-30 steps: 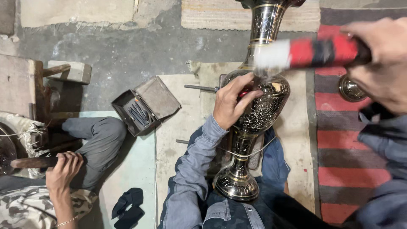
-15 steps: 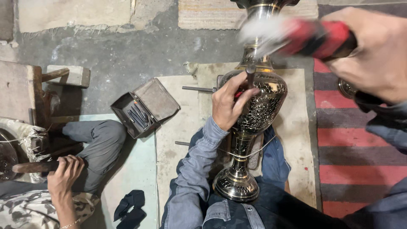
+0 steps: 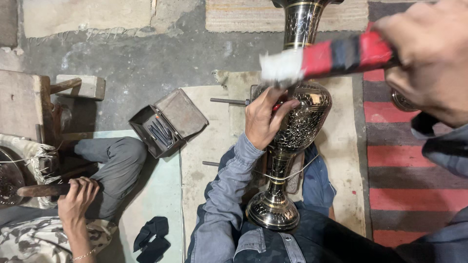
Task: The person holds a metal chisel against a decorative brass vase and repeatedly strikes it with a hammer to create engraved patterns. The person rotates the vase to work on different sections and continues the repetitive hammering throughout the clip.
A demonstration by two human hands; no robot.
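The left hand [image 3: 263, 122] clasps a small tool against the engraved brass vase [image 3: 297, 126] lying lengthwise on the floor mat [image 3: 209, 146], while the right hand [image 3: 429, 58], fisted around a red-and-black-handled mallet [image 3: 331, 58], hovers just above.

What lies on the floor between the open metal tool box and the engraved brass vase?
In the head view, between the open tool box and the vase lie a beige mat, a metal rod on it, and the person's left hand resting on the vase.
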